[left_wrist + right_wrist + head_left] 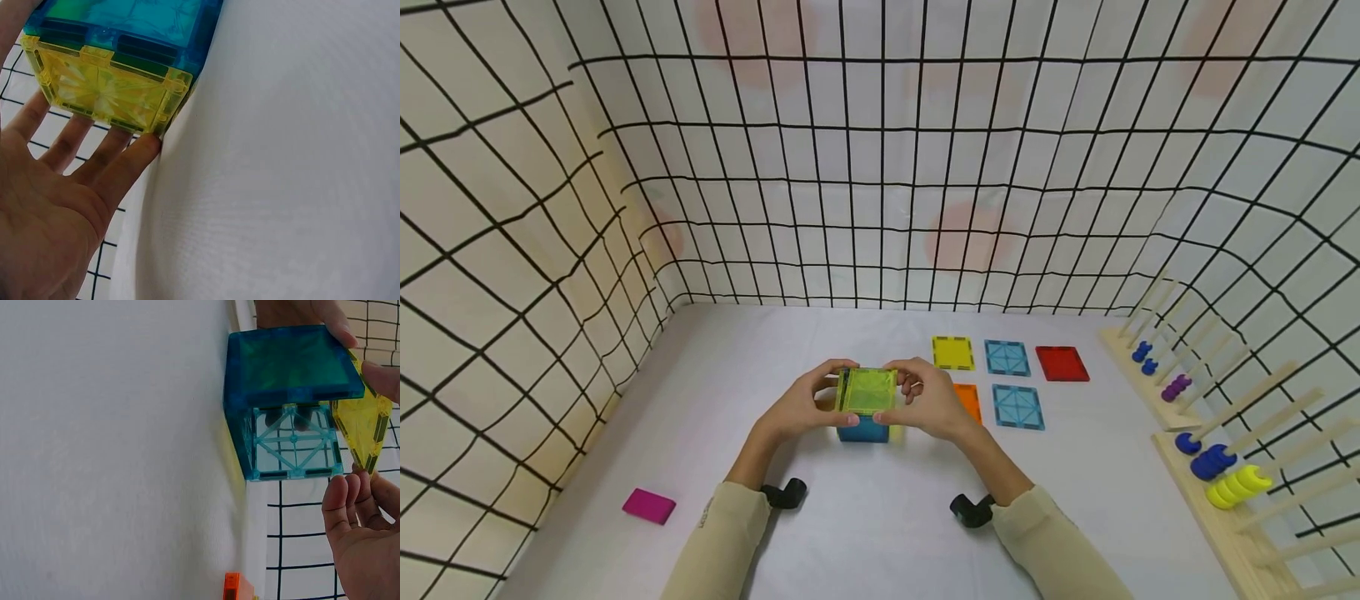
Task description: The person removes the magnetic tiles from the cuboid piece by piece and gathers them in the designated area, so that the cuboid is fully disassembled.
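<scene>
A small box of translucent magnetic tiles stands on the white table between my hands. Its front is a blue tile (862, 429), with a yellow tile (871, 391) on top. In the left wrist view a yellow side tile (103, 87) faces the camera. My left hand (802, 403) grips the box's upper left, thumb at the front and fingers behind. My right hand (931, 402) pinches the top yellow tile's right side; the right wrist view shows this tile (359, 422) tilted at the box's upper edge. A light blue lattice tile (294, 439) shows below the blue front.
Right of the box lie a yellow tile (952, 353), two light blue tiles (1007, 357), a red tile (1062, 364) and a partly hidden orange tile (969, 402). A magenta block (649, 506) lies left. Wooden peg stands (1180, 467) line the right; black mesh (880, 129) encloses the table.
</scene>
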Demonstrator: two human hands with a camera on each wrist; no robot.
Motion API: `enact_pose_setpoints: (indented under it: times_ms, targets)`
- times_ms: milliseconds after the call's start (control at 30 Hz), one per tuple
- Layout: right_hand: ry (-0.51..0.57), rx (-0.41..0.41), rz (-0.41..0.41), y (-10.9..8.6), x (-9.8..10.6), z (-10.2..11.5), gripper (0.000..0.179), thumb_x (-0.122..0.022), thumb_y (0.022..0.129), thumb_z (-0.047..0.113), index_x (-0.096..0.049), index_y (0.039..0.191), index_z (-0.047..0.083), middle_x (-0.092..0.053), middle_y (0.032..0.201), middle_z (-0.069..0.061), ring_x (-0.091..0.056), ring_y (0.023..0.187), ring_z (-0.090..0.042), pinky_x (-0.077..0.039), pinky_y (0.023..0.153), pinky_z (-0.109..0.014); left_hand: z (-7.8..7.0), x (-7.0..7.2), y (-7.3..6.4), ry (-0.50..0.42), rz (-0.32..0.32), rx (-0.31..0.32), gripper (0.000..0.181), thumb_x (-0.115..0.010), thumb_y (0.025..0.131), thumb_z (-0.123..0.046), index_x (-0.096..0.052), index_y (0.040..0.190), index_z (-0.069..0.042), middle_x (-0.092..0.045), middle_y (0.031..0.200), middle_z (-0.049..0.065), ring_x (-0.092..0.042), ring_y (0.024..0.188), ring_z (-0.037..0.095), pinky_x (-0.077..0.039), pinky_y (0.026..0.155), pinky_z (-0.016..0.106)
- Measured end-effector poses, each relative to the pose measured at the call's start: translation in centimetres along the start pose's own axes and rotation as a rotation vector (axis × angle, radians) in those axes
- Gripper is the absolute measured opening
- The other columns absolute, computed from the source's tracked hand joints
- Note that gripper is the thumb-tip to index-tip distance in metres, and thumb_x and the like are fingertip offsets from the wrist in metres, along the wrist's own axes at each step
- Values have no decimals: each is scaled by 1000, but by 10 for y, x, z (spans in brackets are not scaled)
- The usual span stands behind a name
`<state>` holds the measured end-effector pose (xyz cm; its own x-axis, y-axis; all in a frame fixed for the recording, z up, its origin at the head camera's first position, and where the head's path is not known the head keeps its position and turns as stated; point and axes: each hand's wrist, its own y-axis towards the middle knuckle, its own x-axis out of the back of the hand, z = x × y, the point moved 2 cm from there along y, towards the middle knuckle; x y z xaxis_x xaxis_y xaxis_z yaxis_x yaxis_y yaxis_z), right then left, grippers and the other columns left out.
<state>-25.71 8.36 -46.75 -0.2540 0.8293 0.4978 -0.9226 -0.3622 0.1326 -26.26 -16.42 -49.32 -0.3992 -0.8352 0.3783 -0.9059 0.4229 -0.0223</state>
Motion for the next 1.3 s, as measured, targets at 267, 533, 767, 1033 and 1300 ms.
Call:
enact_pose_setpoints:
  times_ms: [267,533,767,1033,1300]
  targets:
    - [35,-19,-7,-10,23,-7,69,-95,73,32,-65,134,18,-57,99,-9,-56,88,-25,-54,75,-28,0,-2,0,14,-28,57,76,-91,77,-38,-51,141,-46,-48,152,-7,-41,146,37,-48,111,56]
    - [-21,-25,-35,-24,45,-21,69,-93,74,37,-66,135,21,-59,102,-11,-56,98,-27,-58,77,-35,2,-1,-2,13,-33,72,76,-91,78,-35,-50,141,-48,-42,159,-6,-36,150,39,-45,112,60]
    - [-69,-19,-56,-41,80,-39,68,-91,76,32,-64,137,17,-57,105,-7,-55,100,-24,-54,83,-30,2,-1,0,22,-10,52,78,-90,77,-39,-49,142,-46,-39,161,-3,-34,151,39,-41,115,63]
    - [-95,-45,-95,-62,126,-64,67,-90,81,29,-61,139,14,-57,112,-8,-53,104,-27,-56,84,-22,2,0,1,26,20,22,79,-89,78,-40,-47,145,-43,-37,162,0,-34,151,40,-41,115,63]
    - [-96,-86,-98,-85,164,-85,72,-89,82,24,-56,144,11,-57,115,-12,-55,102,-23,-57,80,-19,4,1,2,18,32,41,79,-88,80,-37,-45,146,-42,-37,162,2,-33,151,40,-40,115,64]
